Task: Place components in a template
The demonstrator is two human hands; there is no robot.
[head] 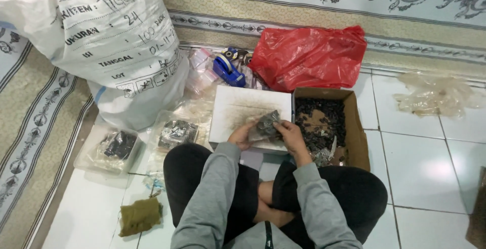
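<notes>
I sit cross-legged on a white tiled floor. Both hands hold a small clear plastic bag (265,125) filled with small dark metal parts, above a white box lid (238,108). My left hand (241,136) grips the bag from the left and underneath. My right hand (289,131) pinches its right side. A brown cardboard box (357,130) with many loose dark parts lies just to the right of my hands.
A big white sack (114,41) stands at the back left. A red plastic bag (309,56) and a blue tape dispenser (227,70) lie behind the boxes. Filled clear bags (177,132) and a clear tray (88,155) lie left. An olive cloth (140,216) is near my knee.
</notes>
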